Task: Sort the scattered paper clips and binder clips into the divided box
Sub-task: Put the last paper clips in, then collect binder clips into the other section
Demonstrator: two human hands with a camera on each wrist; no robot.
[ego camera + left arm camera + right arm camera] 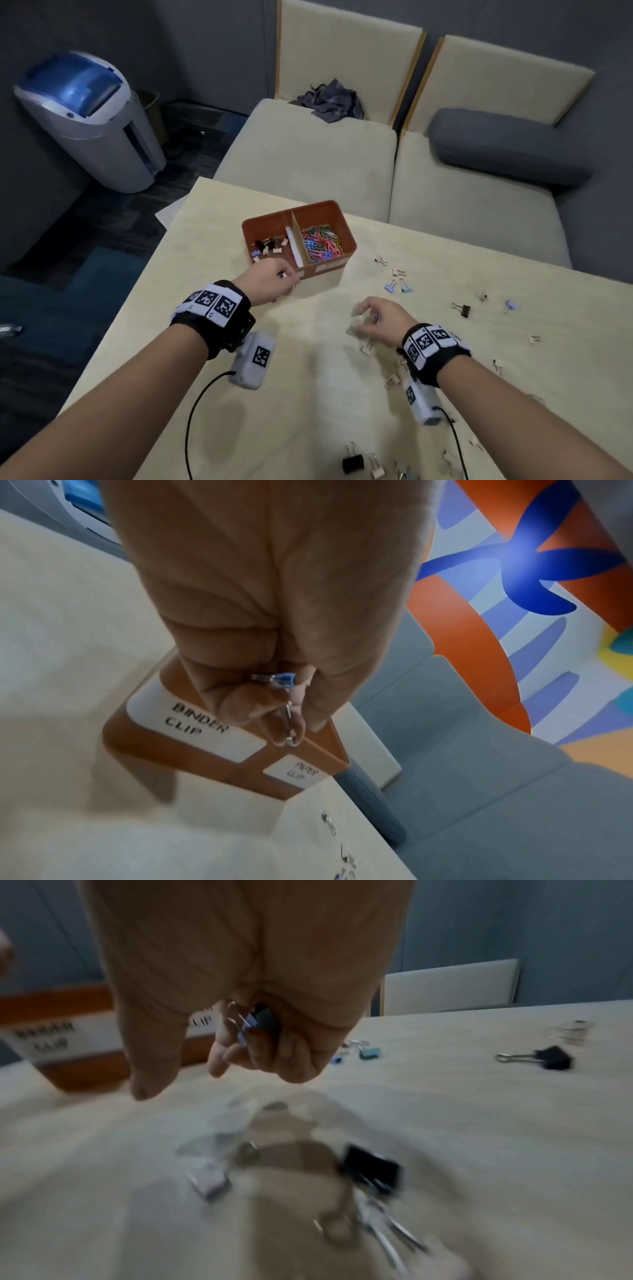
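Holding a blue binder clip [282, 681] pinched in your left hand [274, 279] at the divided box [320, 209], release it over the left compartment; your right hand [375, 317] curls around another small clip [255, 1022], so follow.

Table [239, 329] under my arms — pale wood-grain, matt, smooth. Box [334, 212]: orange plastic, slight sheen; white paper labels [205, 723], hand-lettered. Blue clip [282, 681] in my left hand [274, 615] has bright wire handles — shiny metal. Black clip [551, 1057]: matt body, glossy wire loops. Seats [308, 150]: beige woven cloth.
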